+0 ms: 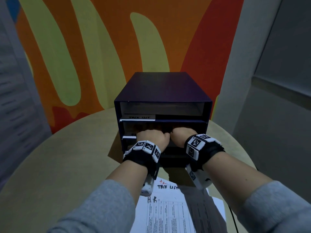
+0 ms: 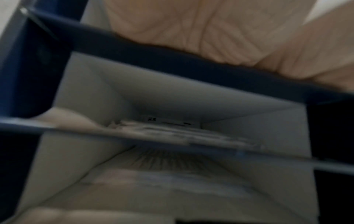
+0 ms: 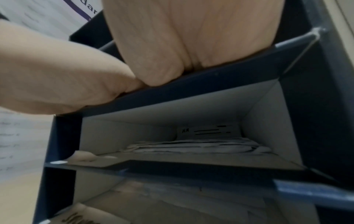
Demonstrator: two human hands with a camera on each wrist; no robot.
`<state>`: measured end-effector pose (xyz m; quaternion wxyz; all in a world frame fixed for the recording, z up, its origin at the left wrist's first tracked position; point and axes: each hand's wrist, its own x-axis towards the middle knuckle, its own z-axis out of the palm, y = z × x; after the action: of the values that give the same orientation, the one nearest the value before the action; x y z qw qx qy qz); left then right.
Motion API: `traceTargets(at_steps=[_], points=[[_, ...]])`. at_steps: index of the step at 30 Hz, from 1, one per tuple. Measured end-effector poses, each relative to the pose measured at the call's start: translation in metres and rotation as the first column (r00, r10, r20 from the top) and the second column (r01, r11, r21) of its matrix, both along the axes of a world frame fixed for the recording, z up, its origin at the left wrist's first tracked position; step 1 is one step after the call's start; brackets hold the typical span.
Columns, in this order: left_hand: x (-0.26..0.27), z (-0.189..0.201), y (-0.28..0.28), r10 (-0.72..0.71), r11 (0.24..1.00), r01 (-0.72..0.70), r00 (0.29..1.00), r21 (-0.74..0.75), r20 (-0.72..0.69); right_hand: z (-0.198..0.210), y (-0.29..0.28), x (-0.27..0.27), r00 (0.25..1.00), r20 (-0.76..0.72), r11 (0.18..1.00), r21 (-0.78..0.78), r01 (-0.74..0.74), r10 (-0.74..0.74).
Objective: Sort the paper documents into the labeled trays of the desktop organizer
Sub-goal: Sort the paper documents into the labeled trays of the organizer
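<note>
Hands side by side at the organizer (image 1: 162, 91), both reaching into its second slot from the top. The left hand (image 1: 152, 137) and the right hand (image 1: 182, 135) sit knuckles up, almost touching each other, with their fingers gone into the dark of the slot. From the head view the fingers are hidden, so whether they grasp a sheet in there cannot be told. The right wrist view shows that hand's thumb (image 3: 57, 84) and fingers (image 3: 191, 37) lying against the blue front edge of a shelf (image 3: 191, 84); what they grip, if anything, is out of sight. The left wrist view is blurred, with palm skin resting over a blue shelf edge (image 2: 172, 60).

The slot just below the hands holds a low stack of papers (image 3: 201, 146) pushed to the back, with a sheet marked "H.R" (image 3: 206, 131) standing behind it. Below that again, more paper lies in the next slot, too blurred to read. A white label (image 1: 138, 117) reading "TASK LIST" sits on the front lip of the top tray, above the left hand.

The organizer stands on the round bench (image 1: 67, 165). Nearer the person, under both forearms, lies a loose pile of documents (image 1: 168, 212), the top ones headed "TASK LIST" and "H.R", well apart from the hands.
</note>
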<state>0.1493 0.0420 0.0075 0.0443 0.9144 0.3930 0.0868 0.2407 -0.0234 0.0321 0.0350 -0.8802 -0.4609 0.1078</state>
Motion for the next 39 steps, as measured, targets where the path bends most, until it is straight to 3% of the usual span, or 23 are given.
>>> traceTargets(at_steps=[4,7,11,16,24,32,39], points=[[0.0,-0.008,-0.001,-0.006,0.994,-0.005,0.995,0.107,0.101,-0.01,-0.005,-0.003,0.995,0.068,0.984,0.166,0.066,-0.078],[-0.001,-0.007,-0.001,-0.01,0.995,-0.003,0.992,0.102,0.126,-0.016,-0.008,-0.004,0.991,0.096,0.962,0.266,0.061,-0.089],[-0.003,-0.001,0.003,-0.012,0.999,0.01,0.998,0.034,0.067,-0.01,-0.004,-0.001,0.995,0.066,0.983,0.175,0.056,-0.069],[0.0,0.004,0.016,-0.057,0.998,0.056,0.997,-0.027,-0.046,-0.003,0.001,0.002,0.99,0.135,0.999,0.027,-0.041,0.037],[-0.001,0.004,0.026,-0.138,0.988,0.131,0.986,-0.077,-0.09,-0.008,0.005,0.005,0.978,0.194,0.997,-0.045,-0.066,0.074],[0.001,0.002,0.023,-0.011,0.999,0.009,0.998,-0.043,-0.056,-0.015,0.007,0.004,0.985,0.167,0.999,0.008,-0.037,0.035],[-0.001,-0.002,0.023,-0.046,0.999,0.047,0.996,0.011,-0.072,-0.016,0.002,0.002,0.99,0.137,0.996,0.08,0.032,-0.043]])
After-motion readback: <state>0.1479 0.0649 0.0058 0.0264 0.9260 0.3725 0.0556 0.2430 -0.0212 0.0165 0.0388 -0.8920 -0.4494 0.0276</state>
